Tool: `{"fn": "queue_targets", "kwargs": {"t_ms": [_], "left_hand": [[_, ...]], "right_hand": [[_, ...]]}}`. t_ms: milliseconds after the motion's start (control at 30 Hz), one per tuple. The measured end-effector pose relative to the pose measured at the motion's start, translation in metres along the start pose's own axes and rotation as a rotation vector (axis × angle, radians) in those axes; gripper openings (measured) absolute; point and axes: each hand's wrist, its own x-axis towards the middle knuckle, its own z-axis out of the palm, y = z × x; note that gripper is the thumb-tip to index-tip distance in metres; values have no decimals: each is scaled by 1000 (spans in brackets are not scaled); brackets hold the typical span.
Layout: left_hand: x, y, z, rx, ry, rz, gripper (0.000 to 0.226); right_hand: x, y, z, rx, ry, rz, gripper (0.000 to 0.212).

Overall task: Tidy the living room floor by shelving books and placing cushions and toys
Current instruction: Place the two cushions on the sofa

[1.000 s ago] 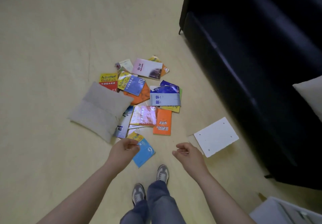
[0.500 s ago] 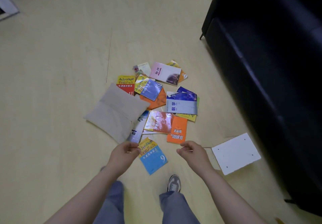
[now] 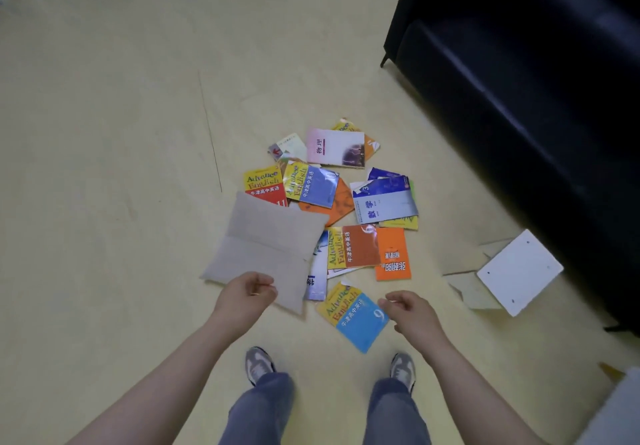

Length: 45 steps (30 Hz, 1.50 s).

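A pale yellow floor [image 3: 121, 133] carries a loose pile of books [image 3: 349, 250], many overlapping. A grey cushion [image 3: 263, 243] lies flat at the pile's 8 o'clock, covering the edges of some books. At 6 o'clock a blue-and-yellow book [image 3: 356, 320] lies apart from the rest, and at 12 o'clock a pink-and-white book [image 3: 334, 148]. A white board [image 3: 519, 271] rests on cardboard scraps [image 3: 471, 292] at 4 o'clock. A dark sofa [image 3: 519, 98] stands at 2 o'clock.
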Motion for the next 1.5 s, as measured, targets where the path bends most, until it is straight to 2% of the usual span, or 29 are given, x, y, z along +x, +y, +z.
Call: {"fn": "queue_targets", "kwargs": {"t_ms": [200,400,733,1033,1300,1500], "left_hand": [[25,-13,-60,88,-38,-6,18],[47,-12,-60,91,-74,-39,17],[106,-33,-77,76,-39,-78,16],[204,-96,-100,182,-101,-125,16],[304,-183,-97,302,-99,-136,21],[364,-260,-77,328,-127,-182,33]], "right_hand": [[-25,-23,55,68,-29,36,19],[-12,-33,66,68,-24,71,20],[45,-50,101,5,-62,109,28],[102,-39,190,-31,-38,173,27],[180,19,281,-51,-14,327,38],[243,62,339,-74,-40,331,38]]}}
